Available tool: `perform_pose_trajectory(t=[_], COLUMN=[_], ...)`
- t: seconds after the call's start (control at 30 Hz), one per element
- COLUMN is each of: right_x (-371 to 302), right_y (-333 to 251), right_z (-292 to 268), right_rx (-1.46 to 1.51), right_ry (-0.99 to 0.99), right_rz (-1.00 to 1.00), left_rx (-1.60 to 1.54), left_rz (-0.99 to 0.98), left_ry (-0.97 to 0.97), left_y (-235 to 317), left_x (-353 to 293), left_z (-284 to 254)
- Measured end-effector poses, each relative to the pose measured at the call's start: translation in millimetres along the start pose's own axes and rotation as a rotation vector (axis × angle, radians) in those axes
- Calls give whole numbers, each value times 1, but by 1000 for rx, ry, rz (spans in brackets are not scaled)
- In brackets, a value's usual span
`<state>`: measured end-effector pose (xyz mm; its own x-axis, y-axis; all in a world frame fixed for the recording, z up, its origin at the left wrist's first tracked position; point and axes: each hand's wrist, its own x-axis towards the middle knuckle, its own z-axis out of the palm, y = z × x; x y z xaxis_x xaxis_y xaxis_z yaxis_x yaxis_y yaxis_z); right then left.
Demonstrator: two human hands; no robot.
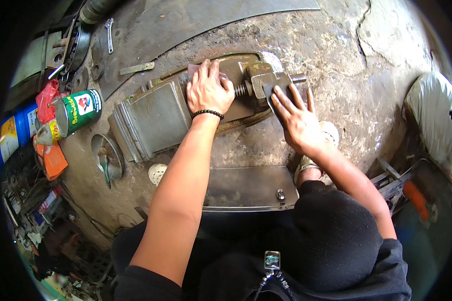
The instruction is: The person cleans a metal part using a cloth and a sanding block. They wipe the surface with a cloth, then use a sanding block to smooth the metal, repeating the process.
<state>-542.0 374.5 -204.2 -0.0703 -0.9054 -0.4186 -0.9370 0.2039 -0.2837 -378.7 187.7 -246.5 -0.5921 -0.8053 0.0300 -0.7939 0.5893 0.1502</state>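
A heavy metal machine vise lies on the floor in front of me. My left hand, with a black bead bracelet at the wrist, presses down on its middle by the jaw. Under those fingers is a reddish-brown piece of sandpaper, mostly covered. Just right of it shows the vise's screw. My right hand reaches to the block at the screw end. A dark grey sheet, apparently sandpaper, sits beneath its stretched fingers, against the block. The right thumb is hard to make out.
Left of the vise stand a green can and a metal bowl with a green-handled brush. An adjustable wrench and a flat metal strip lie beyond. A metal box is close to my knees. White wrapped bulk stands right.
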Motion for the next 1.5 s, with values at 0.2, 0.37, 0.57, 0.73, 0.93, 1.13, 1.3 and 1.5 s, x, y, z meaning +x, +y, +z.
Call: perform_pose_trajectory(t=[0.2,0.37,0.57,0.73,0.93,1.13,1.3,1.5], right_x=[0,-1,-1,1,0,2,0,9], right_y=[1,3,7,4,2,8,8,2], right_z=[2,5,10,5,2,13,15,4], right_rx=[-53,-72,1,-42,-83,-39,-24,-78], right_ry=[236,235,41,248,294,228,263,374], right_rz=[-46,-75,-11,-45,-56,-69,-66,-97], left_rx=[-8,-29,11,7,24,-7,5,10], left_rz=[29,17,2,24,27,40,15,22], left_ry=[26,5,13,15,1,34,11,15], left_y=[1,2,0,1,0,-1,0,2], left_x=[1,0,1,0,-1,0,0,-3], left_z=[0,1,1,1,3,3,1,2])
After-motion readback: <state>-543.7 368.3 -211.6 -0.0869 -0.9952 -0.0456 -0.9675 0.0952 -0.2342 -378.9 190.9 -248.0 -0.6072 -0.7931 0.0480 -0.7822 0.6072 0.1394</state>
